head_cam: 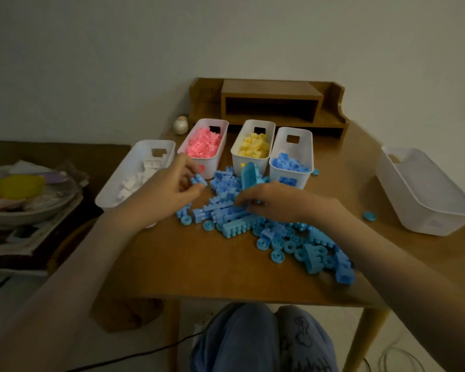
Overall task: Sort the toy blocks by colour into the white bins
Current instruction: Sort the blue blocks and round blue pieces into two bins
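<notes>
A pile of blue toy blocks and wheels (274, 234) lies spread over the middle of the wooden table (199, 264). My left hand (172, 183) pinches a small blue block (198, 180) at the pile's far left. My right hand (274, 201) reaches into the pile with curled fingers around a tall blue curved piece (249, 174). Behind the pile stand four white bins: one with white blocks (134, 173), one with pink blocks (204, 146), one with yellow blocks (253, 147) and one with blue blocks (291, 159).
A larger white bin (424, 194) stands at the right edge of the table, with a loose blue wheel (370, 216) beside it. A wooden shelf unit (269, 103) and a small jar (180, 125) sit at the back. Cluttered dishes (24, 194) lie to the left.
</notes>
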A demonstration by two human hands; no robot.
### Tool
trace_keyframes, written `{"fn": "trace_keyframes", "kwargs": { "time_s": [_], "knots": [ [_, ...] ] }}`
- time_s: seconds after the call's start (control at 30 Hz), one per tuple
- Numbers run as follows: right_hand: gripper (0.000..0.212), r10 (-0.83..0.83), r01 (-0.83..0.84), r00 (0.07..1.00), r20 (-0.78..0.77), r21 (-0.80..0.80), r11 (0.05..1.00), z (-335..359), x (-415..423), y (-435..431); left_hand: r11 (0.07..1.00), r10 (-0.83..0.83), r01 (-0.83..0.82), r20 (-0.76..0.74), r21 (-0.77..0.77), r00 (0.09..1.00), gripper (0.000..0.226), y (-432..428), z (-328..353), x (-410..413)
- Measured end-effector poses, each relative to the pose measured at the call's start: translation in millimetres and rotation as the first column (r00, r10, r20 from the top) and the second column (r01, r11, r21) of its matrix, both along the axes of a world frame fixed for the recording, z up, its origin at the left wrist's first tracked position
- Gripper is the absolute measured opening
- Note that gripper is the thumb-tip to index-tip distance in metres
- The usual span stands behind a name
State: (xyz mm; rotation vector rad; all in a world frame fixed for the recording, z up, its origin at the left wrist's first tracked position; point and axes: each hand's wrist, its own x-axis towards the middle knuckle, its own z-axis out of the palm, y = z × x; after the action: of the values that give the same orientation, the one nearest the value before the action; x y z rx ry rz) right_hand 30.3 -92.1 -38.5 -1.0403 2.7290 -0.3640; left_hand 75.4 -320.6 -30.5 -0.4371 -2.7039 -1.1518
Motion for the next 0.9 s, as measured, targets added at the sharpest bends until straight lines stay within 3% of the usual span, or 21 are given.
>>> {"fn": "trace_keyframes", "kwargs": {
  "time_s": [0.17, 0.33, 0.47, 0.57, 0.73, 0.9],
  "knots": [
    [0.038, -0.071, 0.072, 0.997, -0.008, 0.040, 0.997, -3, -6, -11, 0.966, 0.128, -0.153, -0.127, -0.208, 0.984, 0.020, -3, -3, 17],
    [0.036, -0.073, 0.077, 0.996, -0.046, 0.087, 0.993, -6, -10, -19, 0.936, 0.155, -0.224, -0.252, -0.271, 0.955, 0.007, 9, -21, 33],
    [0.030, -0.038, 0.054, 0.986, -0.160, 0.099, 0.994, -9, -9, -19, 0.923, 0.114, -0.197, -0.255, -0.330, 0.960, 0.014, 14, -40, 35],
    [0.030, -0.029, 0.029, 0.968, -0.248, -0.002, 1.000, -9, -8, -18, 0.897, 0.121, -0.211, -0.243, -0.389, 0.962, 0.022, 11, -50, 30],
    [0.025, -0.072, 0.056, 0.995, -0.066, -0.211, 0.976, -8, -3, -29, 0.949, 0.090, -0.117, -0.104, -0.291, 0.990, 0.025, 11, -54, 21],
    [0.031, -0.041, 0.044, 0.999, 0.025, -0.112, 0.993, -12, -4, -46, 0.956, 0.086, -0.106, -0.083, -0.273, 0.993, 0.024, 14, -53, 17]
  ]
}}
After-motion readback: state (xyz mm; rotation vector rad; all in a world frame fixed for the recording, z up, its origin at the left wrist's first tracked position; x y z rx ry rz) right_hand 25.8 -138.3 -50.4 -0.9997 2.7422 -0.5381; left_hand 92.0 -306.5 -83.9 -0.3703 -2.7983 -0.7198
